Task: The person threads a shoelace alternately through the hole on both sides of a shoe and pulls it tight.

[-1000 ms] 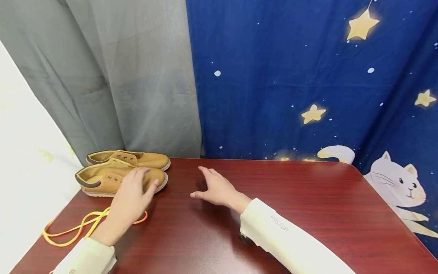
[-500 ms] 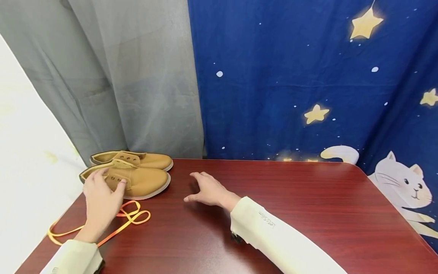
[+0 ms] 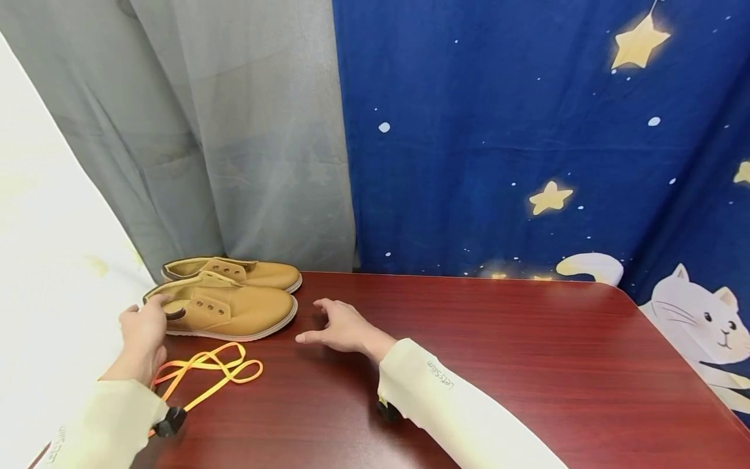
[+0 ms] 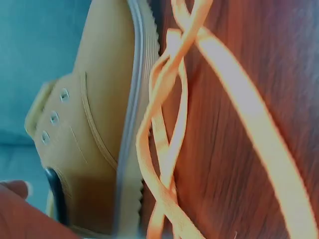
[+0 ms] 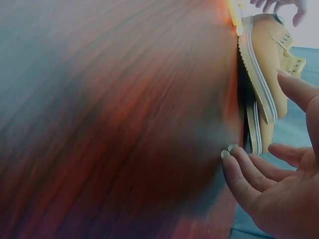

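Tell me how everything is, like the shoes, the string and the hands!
Near shoe: upright, no lace in its visible holes.
Far shoe: upright, visible holes also bare.
Lace: loose on the table, in loops.
Left hand: at the near shoe's heel; touching unclear.
Right hand: open, holding nothing.
Curtains: hanging.
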The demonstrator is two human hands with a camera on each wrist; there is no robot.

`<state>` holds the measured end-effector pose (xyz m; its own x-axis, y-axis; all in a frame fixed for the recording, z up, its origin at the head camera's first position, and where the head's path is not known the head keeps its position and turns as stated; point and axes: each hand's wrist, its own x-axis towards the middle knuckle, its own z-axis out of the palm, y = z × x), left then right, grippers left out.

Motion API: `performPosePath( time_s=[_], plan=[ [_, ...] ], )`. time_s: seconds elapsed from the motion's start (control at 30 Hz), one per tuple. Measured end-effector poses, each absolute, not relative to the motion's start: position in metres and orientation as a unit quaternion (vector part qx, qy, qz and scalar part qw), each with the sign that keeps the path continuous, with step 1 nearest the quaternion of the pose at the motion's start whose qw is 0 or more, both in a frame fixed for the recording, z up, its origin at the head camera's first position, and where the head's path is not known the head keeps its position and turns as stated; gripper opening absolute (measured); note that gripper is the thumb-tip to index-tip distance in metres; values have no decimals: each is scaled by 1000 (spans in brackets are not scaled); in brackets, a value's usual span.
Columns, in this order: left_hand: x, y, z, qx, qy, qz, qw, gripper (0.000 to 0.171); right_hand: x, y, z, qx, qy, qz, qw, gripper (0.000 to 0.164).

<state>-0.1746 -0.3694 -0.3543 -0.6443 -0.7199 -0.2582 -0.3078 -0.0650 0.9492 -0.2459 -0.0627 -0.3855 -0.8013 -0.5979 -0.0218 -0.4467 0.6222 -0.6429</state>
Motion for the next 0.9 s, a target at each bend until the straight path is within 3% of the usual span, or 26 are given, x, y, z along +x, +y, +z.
performPosePath(
  time_s=[0.13,0.27,0.73,0.9],
  plan=[
    [-183,-382,-357,374,-657,-635,161,62,-245,-75,-386,-287,893,-324,120,80],
    [-188,-388,-361,374,-679,-611,157,72,-243,-89,-389,-279,893,-334,120,79],
    [-193,-395,-374,384,-632,-655,154,78,-243,-122,-399,-217,878,-415,96,75],
    [-192,-396,-373,360,-643,-662,139,64,-242,-127,-402,-194,873,-441,79,70]
  ],
)
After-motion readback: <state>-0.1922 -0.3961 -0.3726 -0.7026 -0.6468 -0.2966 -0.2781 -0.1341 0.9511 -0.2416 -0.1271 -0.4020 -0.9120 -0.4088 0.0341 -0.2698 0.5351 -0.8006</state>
